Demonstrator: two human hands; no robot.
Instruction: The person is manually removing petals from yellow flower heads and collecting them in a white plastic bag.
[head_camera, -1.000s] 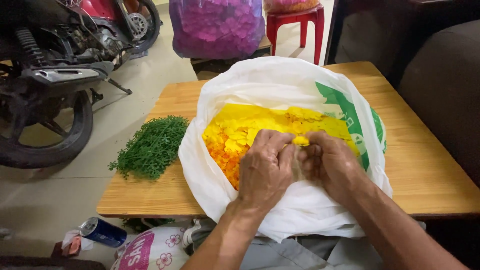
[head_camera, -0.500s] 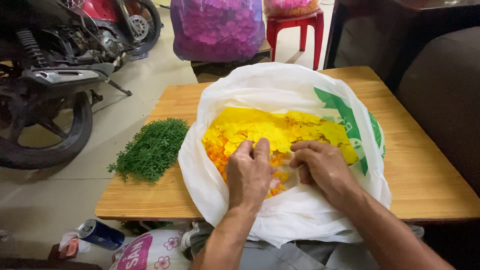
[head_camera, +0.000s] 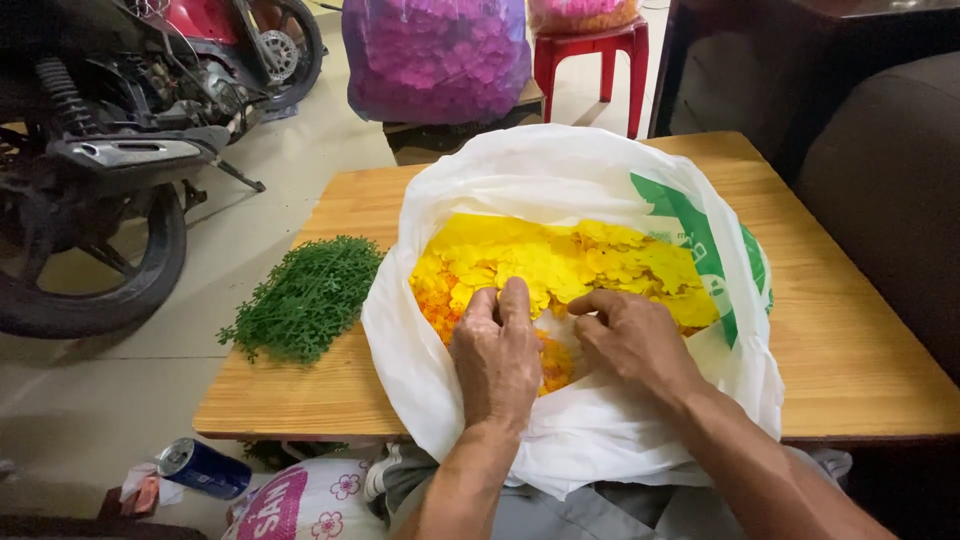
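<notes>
**Both hands down among the yellow flowers in the white bag**

Head view: the white plastic bag (head_camera: 560, 190) lies open on the wooden bench (head_camera: 850, 340), and every place here is told from that bag. Inside it sits a heap of yellow flowers (head_camera: 570, 262), with orange ones (head_camera: 438, 308) at the near left of the heap. The left hand (head_camera: 497, 355) rests palm down inside the bag's near edge, fingers together and loosely curled on the flowers; whether it grips any cannot be told. The right hand (head_camera: 632, 338) lies just beside it, fingers bent inward toward the left hand, their tips hidden in the flowers. Half a second ago the two hands lay a little wider apart; a second ago they were pressed together, pinching at the heap. Left of the bag a bunch of green sprigs (head_camera: 305, 297) lies on the bench, unmoved. Beyond the bag stands a purple sack (head_camera: 435, 55), and far left of it a motorbike (head_camera: 110, 160)
</notes>
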